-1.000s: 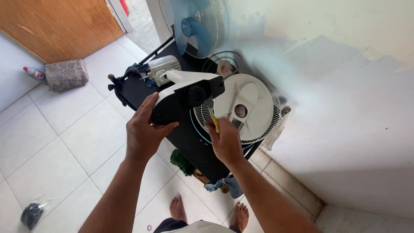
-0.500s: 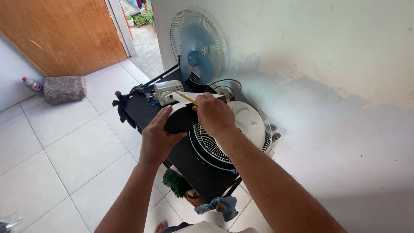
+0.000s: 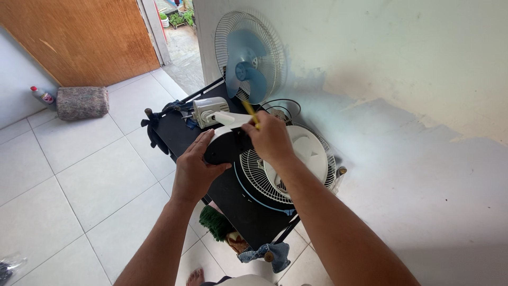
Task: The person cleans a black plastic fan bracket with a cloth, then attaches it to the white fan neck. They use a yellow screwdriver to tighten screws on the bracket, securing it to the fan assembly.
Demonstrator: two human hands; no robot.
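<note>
1. Grey rolled mat [image 3: 82, 102] lies on the floor tiles by the wooden door [image 3: 79, 37].
2. Left hand [image 3: 194, 172] grips the black-and-white fan housing [image 3: 225, 144] above the black table [image 3: 180, 135].
3. Right hand [image 3: 271, 139], clenched around a yellow screwdriver [image 3: 250, 112], touches the housing.
4. White fan grille [image 3: 296, 169] lies just beside it; a blue-bladed fan [image 3: 248, 55] stands behind.

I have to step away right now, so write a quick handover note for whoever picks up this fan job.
Left hand: grips the black-and-white fan housing, held above the black table.
Right hand: holds a yellow-handled screwdriver at the housing's top.
White fan blade lies on the wire grille on the table; motor sits behind.
Done: fan is taken apart.
Left: housing work looks unfinished; parts not joined.
</note>
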